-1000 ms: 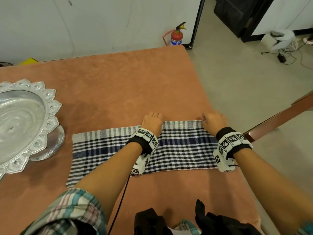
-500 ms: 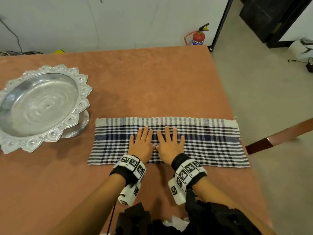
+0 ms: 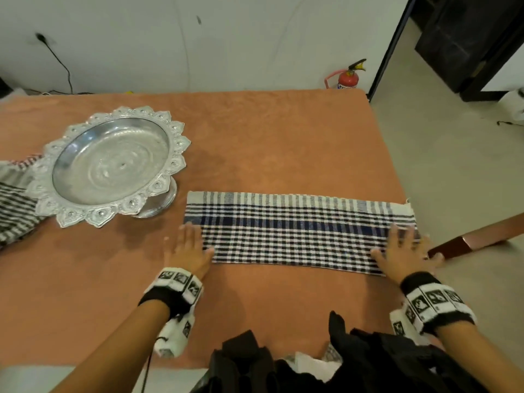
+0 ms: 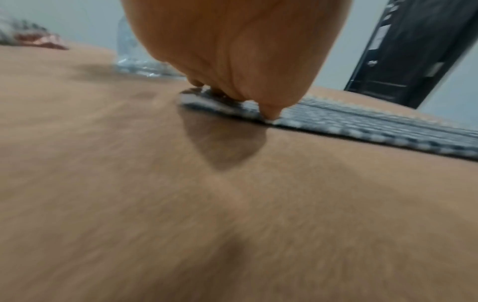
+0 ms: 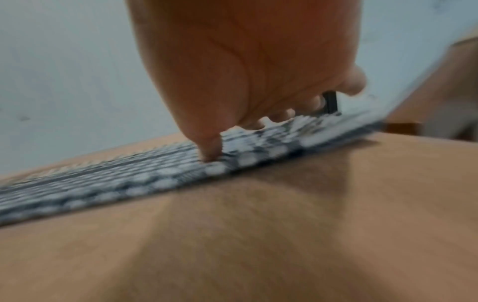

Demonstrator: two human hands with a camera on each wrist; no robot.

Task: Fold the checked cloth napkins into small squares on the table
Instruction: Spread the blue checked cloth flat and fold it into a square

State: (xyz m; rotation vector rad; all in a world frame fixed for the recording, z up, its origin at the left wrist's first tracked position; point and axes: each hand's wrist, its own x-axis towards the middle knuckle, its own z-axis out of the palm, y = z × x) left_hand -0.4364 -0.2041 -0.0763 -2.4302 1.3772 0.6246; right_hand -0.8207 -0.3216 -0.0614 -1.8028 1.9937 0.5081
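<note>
**Checked napkin pressed flat as a long strip, ends under my palms**

The checked napkin [image 3: 297, 234] lies as a long, narrow band on the near right part of the orange table [image 3: 255, 143], its right end close to the table edge. I have my left hand [image 3: 188, 248] flat on its left end and my right hand [image 3: 402, 251] flat on its right end, fingers spread wide, nothing pinched. The wrist views are blurred, but each shows a thumb tip pressing the cloth's near edge.

I judge this to be the smoothing step of a lengthwise fold. Next I would need to pinch both corners of one end and carry it across to meet the other, keeping the edges aligned.

A footed silver tray [image 3: 113, 165] stands just left of the napkin; more striped cloth [image 3: 14, 199] lies beyond it.
</note>
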